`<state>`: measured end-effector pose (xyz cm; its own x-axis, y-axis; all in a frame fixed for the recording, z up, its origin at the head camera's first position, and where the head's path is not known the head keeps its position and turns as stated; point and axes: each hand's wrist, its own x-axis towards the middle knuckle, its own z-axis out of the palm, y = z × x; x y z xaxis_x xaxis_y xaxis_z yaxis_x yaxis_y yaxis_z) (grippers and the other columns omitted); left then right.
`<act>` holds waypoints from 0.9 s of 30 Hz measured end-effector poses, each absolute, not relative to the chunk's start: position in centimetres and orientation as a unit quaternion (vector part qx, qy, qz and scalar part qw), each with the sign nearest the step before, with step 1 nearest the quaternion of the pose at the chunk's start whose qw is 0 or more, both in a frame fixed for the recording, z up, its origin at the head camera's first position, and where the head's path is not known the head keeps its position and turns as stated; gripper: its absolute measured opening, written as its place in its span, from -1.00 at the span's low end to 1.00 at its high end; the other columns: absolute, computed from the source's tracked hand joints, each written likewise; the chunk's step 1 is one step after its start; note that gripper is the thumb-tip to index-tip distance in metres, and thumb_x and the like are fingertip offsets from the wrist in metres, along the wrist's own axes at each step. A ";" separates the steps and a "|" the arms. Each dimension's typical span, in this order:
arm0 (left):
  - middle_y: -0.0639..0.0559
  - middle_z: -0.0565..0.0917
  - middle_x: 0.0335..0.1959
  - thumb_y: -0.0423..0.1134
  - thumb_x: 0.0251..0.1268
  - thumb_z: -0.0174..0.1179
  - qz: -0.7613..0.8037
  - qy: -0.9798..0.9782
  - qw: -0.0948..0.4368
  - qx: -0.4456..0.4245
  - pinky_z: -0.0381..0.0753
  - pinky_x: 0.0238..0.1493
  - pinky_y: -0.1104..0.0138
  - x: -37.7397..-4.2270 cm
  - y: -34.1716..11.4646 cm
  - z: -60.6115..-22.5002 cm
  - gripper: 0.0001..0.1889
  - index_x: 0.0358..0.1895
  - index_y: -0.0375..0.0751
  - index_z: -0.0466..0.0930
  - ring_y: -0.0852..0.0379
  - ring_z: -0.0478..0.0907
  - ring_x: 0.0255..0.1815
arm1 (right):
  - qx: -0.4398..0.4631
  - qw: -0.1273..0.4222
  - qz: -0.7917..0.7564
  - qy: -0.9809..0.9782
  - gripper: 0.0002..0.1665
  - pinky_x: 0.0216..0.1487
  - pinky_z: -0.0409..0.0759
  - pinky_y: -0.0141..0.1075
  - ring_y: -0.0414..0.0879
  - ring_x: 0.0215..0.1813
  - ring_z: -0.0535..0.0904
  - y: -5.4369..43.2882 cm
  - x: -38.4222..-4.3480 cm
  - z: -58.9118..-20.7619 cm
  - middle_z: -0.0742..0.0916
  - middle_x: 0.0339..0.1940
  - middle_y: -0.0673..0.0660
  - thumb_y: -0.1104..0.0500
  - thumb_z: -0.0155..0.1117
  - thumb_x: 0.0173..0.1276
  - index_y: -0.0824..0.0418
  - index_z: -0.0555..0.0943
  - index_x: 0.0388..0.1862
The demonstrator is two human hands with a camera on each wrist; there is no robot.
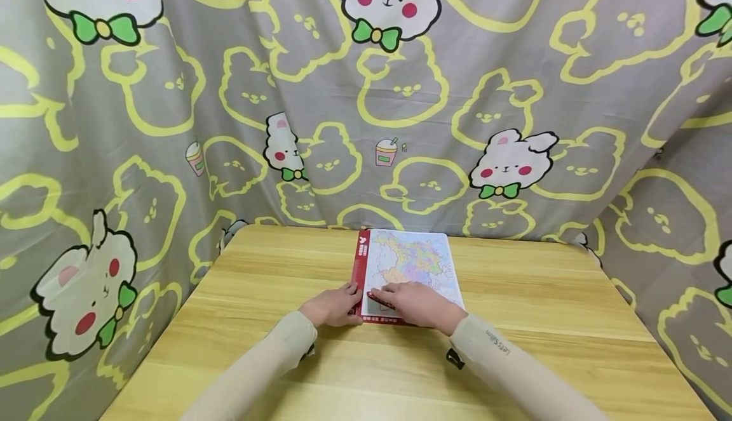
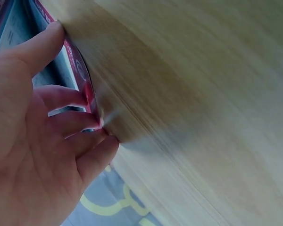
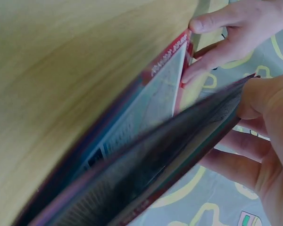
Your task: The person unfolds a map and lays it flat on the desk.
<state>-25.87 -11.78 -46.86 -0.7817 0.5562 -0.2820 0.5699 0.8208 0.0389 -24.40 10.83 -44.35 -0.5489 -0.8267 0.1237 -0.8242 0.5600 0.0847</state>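
A thin map booklet [image 1: 420, 259] with a red border and a pastel-coloured map lies on the wooden table. My left hand [image 1: 334, 305] rests at its red left edge near the bottom corner. In the left wrist view, the left thumb [image 2: 49, 40] and fingertips touch that red edge, spread apart along it. My right hand [image 1: 420, 303] is over the booklet's lower part. As the right wrist view shows, the right hand [image 3: 273, 132] pinches the edge of a leaf [image 3: 179, 136] between thumb and fingers. That leaf stands tilted up from the red-edged part beneath [image 3: 165, 89], leaving a wedge-shaped gap.
The light wooden table [image 1: 549, 307] extends around the booklet on both sides and in front. A grey curtain [image 1: 412, 122] with yellow outlines and white cartoon animals hangs behind and along both sides of the table.
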 end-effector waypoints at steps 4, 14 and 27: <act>-0.22 0.17 0.44 0.16 0.32 0.07 -0.025 0.946 0.144 0.289 0.24 0.31 0.16 -25.9 -11.8 -47.1 -0.24 0.41 -0.30 0.20 -0.09 0.07 0.45 | 0.469 0.084 -0.008 -0.879 -0.50 -0.08 0.60 -0.22 -0.06 -0.04 0.64 11.2 -24.4 -44.0 0.65 0.09 0.07 0.20 0.11 0.42 0.02 0.44 0.33; -0.26 0.18 0.42 0.21 0.35 -0.02 -0.034 0.953 0.136 0.268 0.31 0.27 0.08 -25.3 -10.8 -47.5 -0.27 0.44 -0.16 0.19 -0.17 0.08 0.43 | 0.457 0.089 0.002 -0.885 -0.51 0.01 0.56 -0.20 -0.05 0.02 0.62 12.1 -24.2 -42.6 0.63 0.13 0.07 0.22 0.00 0.48 0.00 0.40 0.37; -0.31 0.18 0.41 0.20 0.36 -0.03 -0.031 0.954 0.134 0.265 0.15 0.36 0.13 -25.2 -10.7 -47.5 -0.28 0.42 -0.22 0.22 -0.20 0.04 0.44 | 0.458 0.144 0.010 -0.877 -0.52 -0.02 0.58 -0.18 -0.05 0.01 0.63 13.8 -23.9 -40.6 0.64 0.11 0.06 0.12 0.14 0.42 0.04 0.46 0.31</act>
